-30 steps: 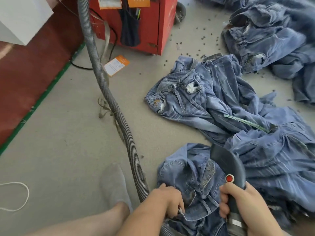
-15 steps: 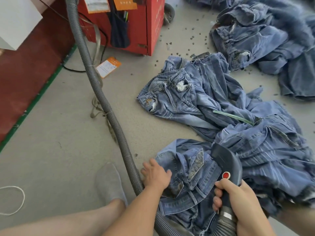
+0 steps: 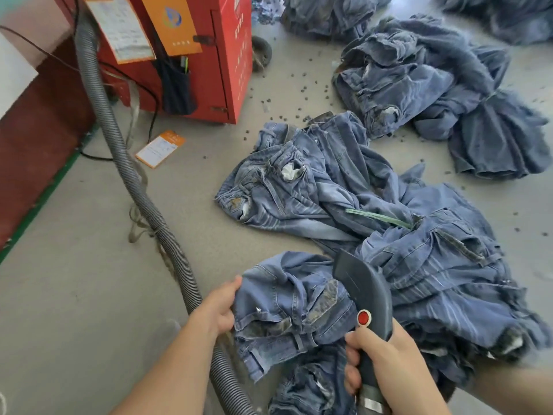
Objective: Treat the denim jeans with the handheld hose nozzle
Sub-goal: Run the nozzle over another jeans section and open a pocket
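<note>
The pair of denim jeans (image 3: 287,307) being worked on lies crumpled on the grey floor (image 3: 74,295) at the near centre, waistband toward the person. The left hand (image 3: 217,307) grips the left edge of this pair, fingers curled into the cloth and thumb on top, pulling it taut. The right hand (image 3: 377,360) is wrapped around the handle of the handheld hose nozzle (image 3: 363,292), just below its red button (image 3: 364,318). The wide dark head of the nozzle rests on, or just above, the far right part of the same pair; contact cannot be made out. Whether the thumb presses the button is also unclear.

A ribbed grey hose (image 3: 143,199) runs from the far left, beside the red machine (image 3: 209,55), down the floor to the near edge under the left forearm.

As for progress, the job looks to be in its middle. Only a small part of this pair sits under the nozzle head, so most of its surface is probably left to pass over. Just beyond it, a tangle of further jeans (image 3: 314,190) spreads to the right, and another heap (image 3: 419,79) lies at the far right among scattered dark pellets (image 3: 302,91). Nothing shows which of these are treated and which wait.
</note>
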Demonstrator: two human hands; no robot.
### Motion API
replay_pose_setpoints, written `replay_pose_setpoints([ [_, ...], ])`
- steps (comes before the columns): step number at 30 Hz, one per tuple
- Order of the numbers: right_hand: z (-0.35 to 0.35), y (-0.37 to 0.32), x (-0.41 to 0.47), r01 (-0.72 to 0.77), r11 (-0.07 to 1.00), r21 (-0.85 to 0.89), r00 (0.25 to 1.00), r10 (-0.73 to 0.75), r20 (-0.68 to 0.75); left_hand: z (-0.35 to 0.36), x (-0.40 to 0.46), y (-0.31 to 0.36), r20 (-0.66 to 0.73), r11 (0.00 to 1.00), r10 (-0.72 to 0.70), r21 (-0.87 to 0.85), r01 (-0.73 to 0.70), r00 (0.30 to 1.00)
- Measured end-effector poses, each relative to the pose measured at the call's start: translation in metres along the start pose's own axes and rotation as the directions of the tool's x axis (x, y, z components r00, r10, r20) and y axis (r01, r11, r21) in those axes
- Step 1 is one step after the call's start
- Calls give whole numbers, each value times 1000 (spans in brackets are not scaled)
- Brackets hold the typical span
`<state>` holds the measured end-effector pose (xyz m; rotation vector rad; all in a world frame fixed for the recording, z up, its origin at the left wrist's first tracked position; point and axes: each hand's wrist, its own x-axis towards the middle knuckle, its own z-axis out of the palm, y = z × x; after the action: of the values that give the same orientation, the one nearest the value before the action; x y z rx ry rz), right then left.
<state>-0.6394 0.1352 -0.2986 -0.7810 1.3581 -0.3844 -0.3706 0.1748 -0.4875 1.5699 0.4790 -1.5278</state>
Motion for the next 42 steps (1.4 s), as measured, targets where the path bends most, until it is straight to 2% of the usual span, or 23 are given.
replay_pose_setpoints([
  [2, 6, -6, -1, -8, 1000, -2, 997, 8, 70, 2, -1, 8, -20, 990, 67, -123, -69, 998],
  [3, 10, -7, -1, -11, 1000, 3, 995, 10, 98, 3, -1, 7, -53, 993, 101, -51, -104, 993],
  [4, 14, -8, -1, -9, 1000, 9, 993, 8, 121, 4, -4, 5, -86, 981, 158, 131, -146, 984],
  [5, 17, -8, 0, -9, 1000, 17, 991, 7, 136, 4, -7, -1, -82, 919, 216, 354, -174, 973],
  [6, 20, -8, 1, -10, 999, 33, 990, 6, 140, 6, -12, -9, -33, 794, 243, 582, -179, 969],
  [7, 21, -8, 1, -10, 999, 52, 991, 3, 134, 10, -23, -16, 48, 614, 213, 770, -172, 976],
  [8, 20, -8, 1, -5, 998, 67, 993, -3, 120, 16, -36, -21, 96, 460, 132, 876, -146, 987],
  [9, 21, -9, -1, 2, 997, 74, 994, -10, 111, 19, -52, -22, 105, 373, 43, 921, -113, 994],
  [11, 19, -9, -4, 30, 998, 55, 996, -35, 84, 27, -79, -22, 138, 294, -125, 951, -96, 982],
  [13, 16, -10, -11, 74, 997, 2, 996, -73, 59, 34, -102, -20, 234, 144, -167, 967, -211, 958],
  [15, 12, -13, -18, 124, 988, -96, 992, -122, 31, 42, -125, -19, 328, -64, -111, 940, -336, 938],
  [16, 11, -13, -20, 134, 983, -126, 991, -131, 27, 44, -135, -19, 351, -136, -73, 924, -358, 934],
  [19, 7, -12, -28, 114, 988, -104, 992, -106, 74, 44, -165, -14, 350, -283, 8, 899, -334, 937],
  [25, 0, -10, -37, 95, 989, -113, 994, -89, 58, 34, -226, 6, 384, -578, 55, 765, -285, 922],
  [27, 0, -9, -36, 87, 991, -106, 995, -82, 55, 31, -241, 15, 414, -605, 56, 738, -299, 908],
  [28, 1, -8, -35, 83, 991, -101, 995, -78, 55, 29, -246, 21, 436, -585, 57, 744, -324, 898],
  [31, 10, -10, -28, 69, 991, -111, 995, -60, 81, 29, -251, 34, 504, -424, 104, 802, -420, 857],
  [32, 14, -13, -25, 73, 990, -117, 993, -62, 97, 32, -248, 37, 512, -406, 130, 809, -425, 849],
  [35, 24, -29, -14, 111, 981, -157, 988, -91, 127, 46, -237, 40, 532, -511, 213, 775, -371, 819],
  [38, 24, -43, -11, 160, 964, -210, 981, -132, 144, 60, -233, 35, 586, -523, 238, 749, -407, 774],
  [42, 17, -48, -10, 191, 936, -296, 976, -150, 156, 62, -230, 32, 577, -575, 190, 721, -387, 794],
])
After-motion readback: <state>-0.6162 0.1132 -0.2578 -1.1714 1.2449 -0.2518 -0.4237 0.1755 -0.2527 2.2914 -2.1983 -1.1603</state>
